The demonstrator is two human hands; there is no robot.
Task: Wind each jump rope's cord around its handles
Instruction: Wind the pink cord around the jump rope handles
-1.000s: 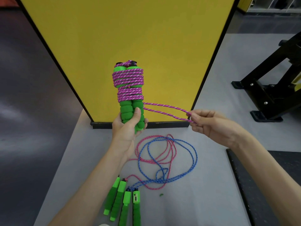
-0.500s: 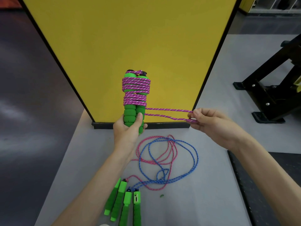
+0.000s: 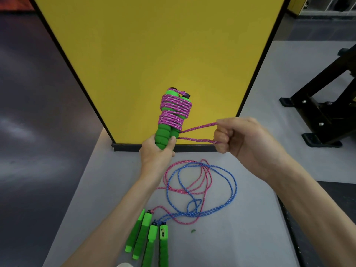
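Gripping the wound handles (image 3: 166,134) upright in my left hand (image 3: 156,155), my right fist (image 3: 236,138) closed on the purple cord's (image 3: 196,129) loop; two loose ropes (image 3: 194,186) lie below, yellow panel (image 3: 154,51) behind.

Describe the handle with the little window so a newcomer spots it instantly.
Start at the yellow panel and drop to the grey mat below. Four green handles lie side by side at its near edge. Take the rightmost handle: it alone has a pale window.
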